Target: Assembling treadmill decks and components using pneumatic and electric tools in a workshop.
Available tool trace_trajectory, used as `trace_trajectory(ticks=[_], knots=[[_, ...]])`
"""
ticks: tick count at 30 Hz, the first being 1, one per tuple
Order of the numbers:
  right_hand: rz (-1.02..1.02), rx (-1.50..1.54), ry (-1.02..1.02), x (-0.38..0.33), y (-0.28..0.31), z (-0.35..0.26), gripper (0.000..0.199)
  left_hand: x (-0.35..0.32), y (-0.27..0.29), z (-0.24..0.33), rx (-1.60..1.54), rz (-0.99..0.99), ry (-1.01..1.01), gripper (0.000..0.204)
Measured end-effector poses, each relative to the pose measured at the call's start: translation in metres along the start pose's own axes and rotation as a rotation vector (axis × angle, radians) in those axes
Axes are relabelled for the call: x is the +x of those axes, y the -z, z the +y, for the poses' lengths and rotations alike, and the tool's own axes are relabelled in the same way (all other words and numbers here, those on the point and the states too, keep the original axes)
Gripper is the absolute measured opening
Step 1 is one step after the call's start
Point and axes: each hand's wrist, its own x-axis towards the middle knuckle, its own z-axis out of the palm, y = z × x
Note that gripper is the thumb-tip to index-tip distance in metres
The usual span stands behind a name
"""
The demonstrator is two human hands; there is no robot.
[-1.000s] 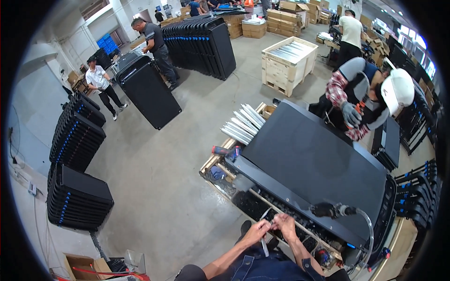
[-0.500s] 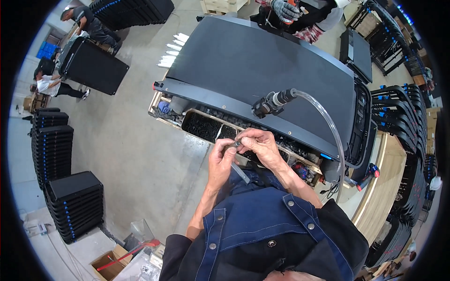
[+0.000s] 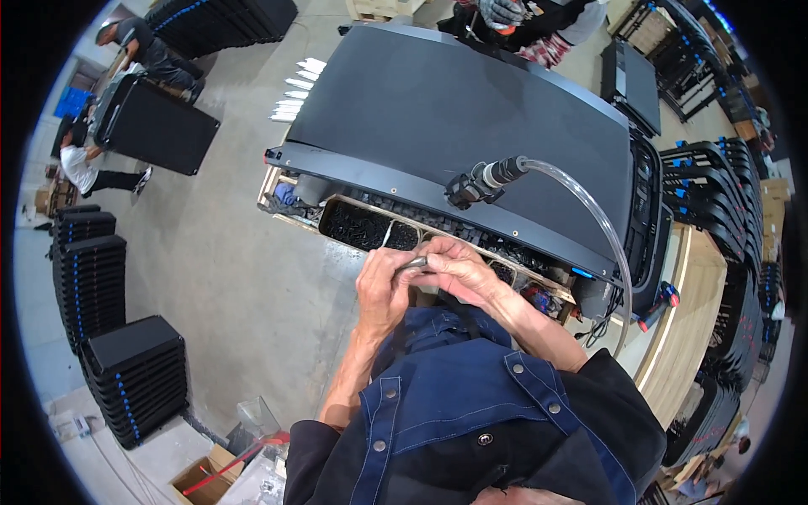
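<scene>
While the small grey metal piece (image 3: 412, 264) at frame centre is pinched by left hand (image 3: 383, 290) and right hand (image 3: 454, 269), it is best held steady above the wooden tray of black parts (image 3: 370, 229).

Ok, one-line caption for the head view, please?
Both hands, left hand and right hand, pinch a small grey metal part over a large black panel.

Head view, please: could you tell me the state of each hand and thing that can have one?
left hand: closed on the small grey part
right hand: pinching the same part
small grey part: held between both hands
clear hose: attached to the black tool, arching down
large black panel: lying flat
compartment tray: filled with dark pieces
</scene>
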Motion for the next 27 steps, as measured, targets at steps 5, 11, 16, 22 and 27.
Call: trace_trajectory(ticks=[5, 11, 16, 22, 27], knots=[[0.112, 0.243, -0.056, 0.007, 0.003, 0.029, 0.014, 0.019, 0.019, -0.02, 0.035, -0.186, -0.077, 0.018], [0.372, -0.153, 0.074, 0.01, -0.001, 0.028, 0.008, 0.031, 0.007, -0.06, -0.128, -0.266, -0.074, 0.014], [0.683, -0.555, 0.103, -0.002, 0.008, 0.024, 0.014, 0.022, -0.019, -0.089, -0.875, -0.531, 0.693, 0.023], [0.886, -1.085, 0.595, 0.025, -0.034, -0.047, 0.099, -0.005, -0.101, -0.185, -1.229, -0.499, 1.317, 0.021], [0.663, -0.871, 0.707, 0.088, -0.015, -0.074, 0.059, 0.022, -0.154, -0.217, -1.616, -0.572, 1.46, 0.023]])
